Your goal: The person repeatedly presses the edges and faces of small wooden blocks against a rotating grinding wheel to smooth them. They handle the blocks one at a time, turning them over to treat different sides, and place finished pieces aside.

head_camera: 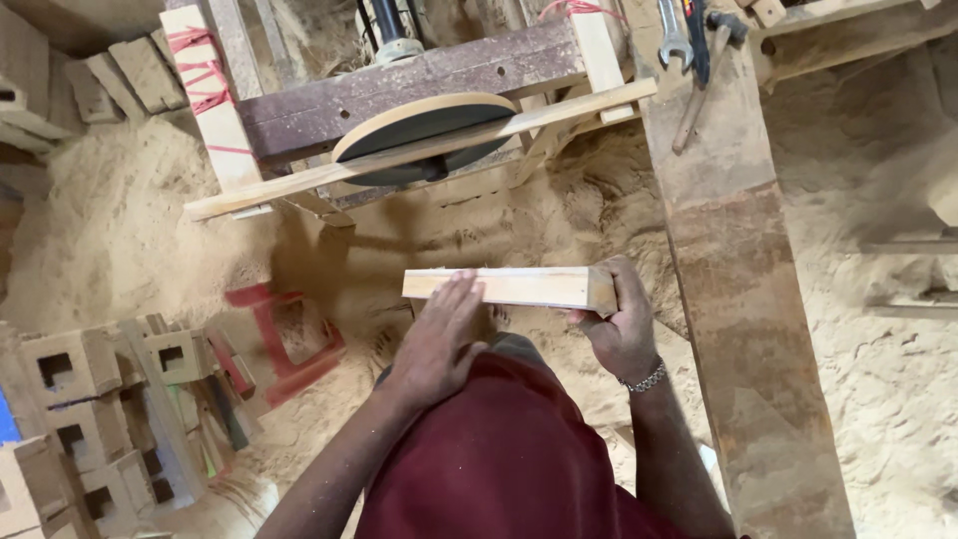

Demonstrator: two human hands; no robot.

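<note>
A pale wooden block [511, 287] is held level in the air in front of the person, just below the round sanding disc [424, 138] (sawdust lies heaped all around). The right hand [621, 321] grips its right end, fingers wrapped round. The left hand [439, 334] lies flat and open on its left part.

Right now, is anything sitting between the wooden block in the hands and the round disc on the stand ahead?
Nothing visible does. The wooden block is held by the left hand and right hand; only sawdust-covered ground lies before the disc, with a wooden slat across its front.
</note>
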